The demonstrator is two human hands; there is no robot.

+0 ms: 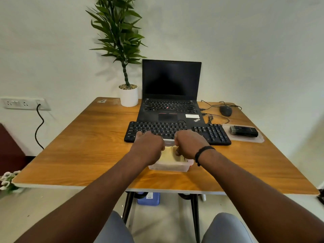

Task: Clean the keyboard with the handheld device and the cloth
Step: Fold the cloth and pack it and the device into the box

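A black keyboard (pixel 177 129) lies in front of the laptop. Just nearer than it stands a clear plastic container (pixel 169 167) with a yellow cloth (pixel 168 156) inside. Both my hands reach into the container. My left hand (pixel 149 146) is curled over the cloth's left side, its fingertips hidden. My right hand (pixel 190 143) pinches the cloth's right side with curled fingers. The black handheld device (pixel 244 131) lies on a clear lid (pixel 245 139) to the right of the keyboard, away from both hands.
An open black laptop (pixel 171 95) stands behind the keyboard on the wooden table (pixel 78 155). A potted plant (pixel 128 96) sits back left, and a wired mouse (pixel 225 110) back right with cables trailing. A blue object (pixel 149 199) lies under the table.
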